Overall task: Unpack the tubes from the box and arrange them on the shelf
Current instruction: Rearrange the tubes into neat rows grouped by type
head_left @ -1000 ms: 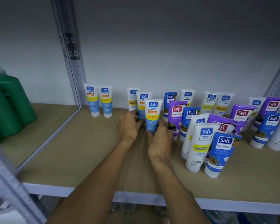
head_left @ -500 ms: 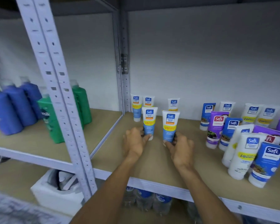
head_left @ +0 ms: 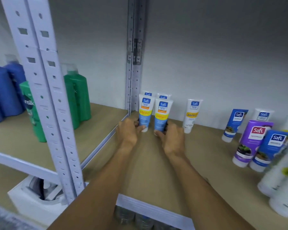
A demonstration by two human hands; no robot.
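Surface: tan wooden shelf board with a white metal front edge.
Room: pale grey wall behind; white perforated steel uprights at front left; grey perforated post in the back corner.
Neighbouring bay: blue plastic bottles and green plastic bottles stand on the left board.
Below: white foam box under the left bay.
Location: left tube and right tube, both white and blue plastic with a yellow band, just beside each other in the back left corner.
Axis: long axis vertical; caps down, crimped ends up, labels facing the camera. Contact of the caps with the board cannot be told.
Left hand: fingers curled round the lower end of the left tube.
Right hand: fingers curled round the lower end of the right tube.
Behind: two matching rear tubes at the wall, mostly hidden.
Right side: lone white tube upright near the wall; farther right, blue and purple tubes clustered, partly blurred.
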